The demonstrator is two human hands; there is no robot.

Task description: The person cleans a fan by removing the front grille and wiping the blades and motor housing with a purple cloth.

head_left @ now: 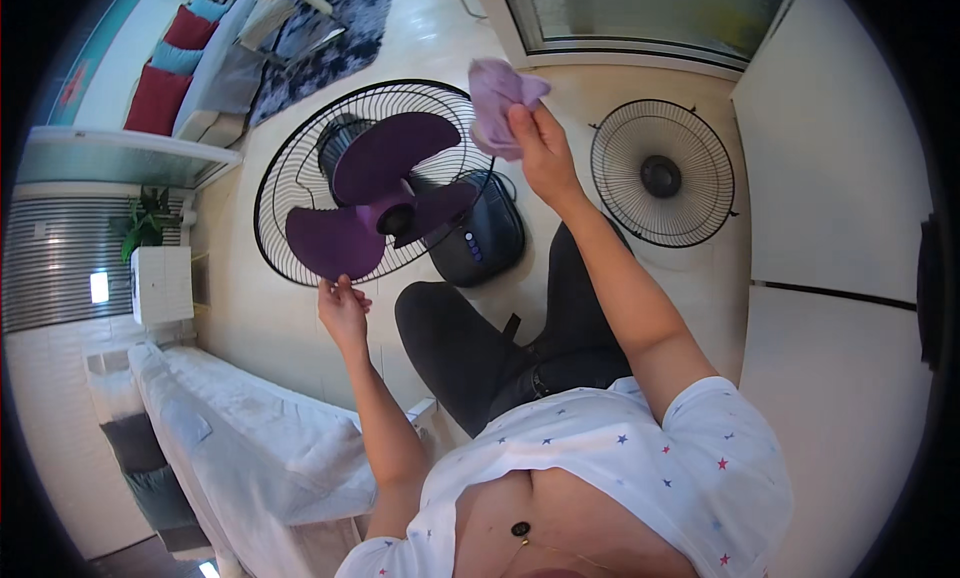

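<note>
A fan with purple plastic blades (394,154) stands before me, its black wire rear guard (262,225) behind the blades. My left hand (345,312) is at the lower edge of the left blade, thumb and fingers against the rim there; whether it grips the blade or the guard is hard to tell. In my right hand (544,150) is a crumpled light purple cloth (497,102), held up beside the guard's right edge. The fan's dark base (487,240) with round buttons sits on the floor below the blades. The detached front guard (626,165) lies on the floor to the right.
White panels (817,158) border the floor at right, and a sliding glass door (645,15) is at the top. A covered sofa (255,443) stands at lower left. Further off are a dark shaggy rug (330,60), a sofa with red cushions (159,98) and a potted plant (146,222).
</note>
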